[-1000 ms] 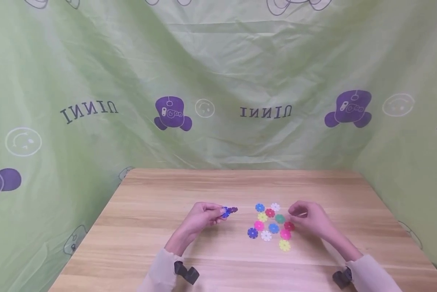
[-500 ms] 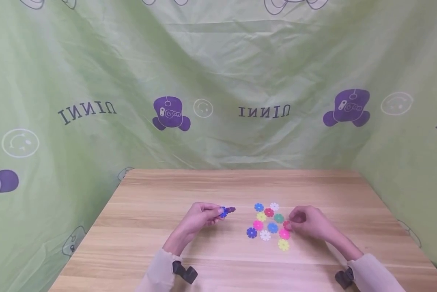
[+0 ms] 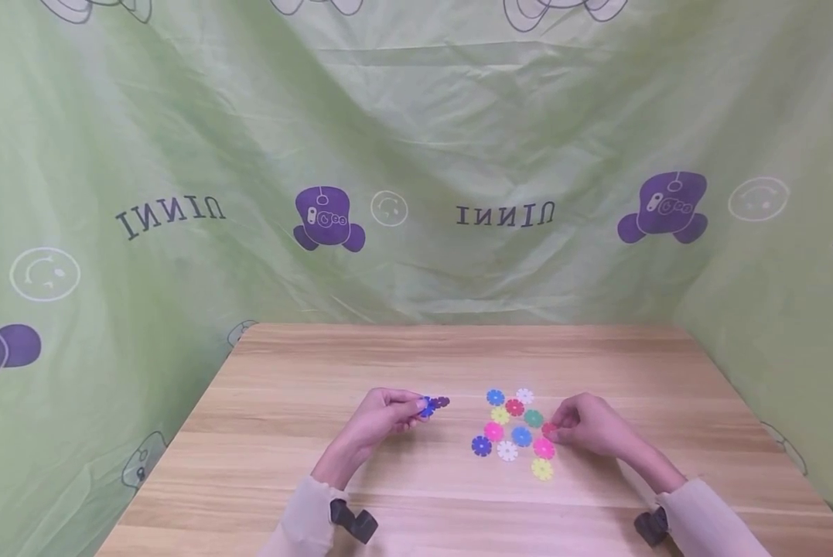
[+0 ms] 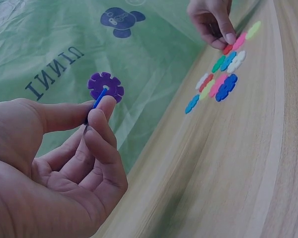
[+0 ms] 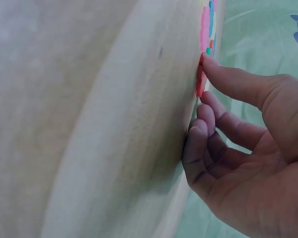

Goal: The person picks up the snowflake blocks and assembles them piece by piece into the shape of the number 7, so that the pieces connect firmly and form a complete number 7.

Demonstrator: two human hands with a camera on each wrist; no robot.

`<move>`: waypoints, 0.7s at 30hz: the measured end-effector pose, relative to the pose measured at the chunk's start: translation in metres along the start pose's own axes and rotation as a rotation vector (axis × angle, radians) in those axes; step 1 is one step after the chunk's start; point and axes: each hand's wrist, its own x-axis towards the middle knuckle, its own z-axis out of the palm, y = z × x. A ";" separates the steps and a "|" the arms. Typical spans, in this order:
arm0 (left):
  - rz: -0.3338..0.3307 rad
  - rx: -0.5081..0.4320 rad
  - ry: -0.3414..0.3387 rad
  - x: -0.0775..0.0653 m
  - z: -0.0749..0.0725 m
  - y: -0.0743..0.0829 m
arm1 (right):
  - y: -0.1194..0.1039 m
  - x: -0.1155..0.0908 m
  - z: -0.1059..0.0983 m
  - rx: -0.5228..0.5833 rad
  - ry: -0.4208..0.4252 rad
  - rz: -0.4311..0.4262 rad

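My left hand (image 3: 381,414) pinches a blue snowflake disc (image 4: 100,97) between thumb and index finger, raised above the table. A purple snowflake disc (image 4: 105,85) is slotted onto its edge. The right hand (image 3: 593,424) is low at the right side of the loose discs, thumb on a red snowflake disc (image 5: 200,77) and index fingertip at its edge. That disc is on the tabletop, partly covered by the fingers in the head view. Close beside it lie a pink disc (image 3: 544,448) and a green disc (image 3: 533,418).
Several more notched discs lie flat on the wooden table (image 3: 284,464), among them a dark blue disc (image 3: 482,445), a white disc (image 3: 507,451) and a yellow disc (image 3: 542,469). A green printed curtain (image 3: 416,116) surrounds the table's back and sides.
My right hand has come down slightly toward the red disc, and its thumb and finger now meet that disc. The left hand keeps its joined pair in nearly the same place.
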 end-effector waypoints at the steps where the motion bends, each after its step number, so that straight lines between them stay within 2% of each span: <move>1: -0.001 -0.002 -0.003 0.000 0.000 0.000 | 0.000 0.000 0.000 0.001 -0.003 0.004; 9: 0.000 -0.004 -0.006 0.002 0.001 -0.003 | -0.001 0.000 -0.003 -0.008 0.009 0.004; 17: 0.019 0.000 -0.032 0.002 0.001 -0.004 | -0.004 -0.003 -0.010 0.032 0.040 0.009; 21: 0.029 0.000 -0.031 0.001 0.002 -0.003 | -0.011 -0.003 -0.009 0.053 0.080 -0.023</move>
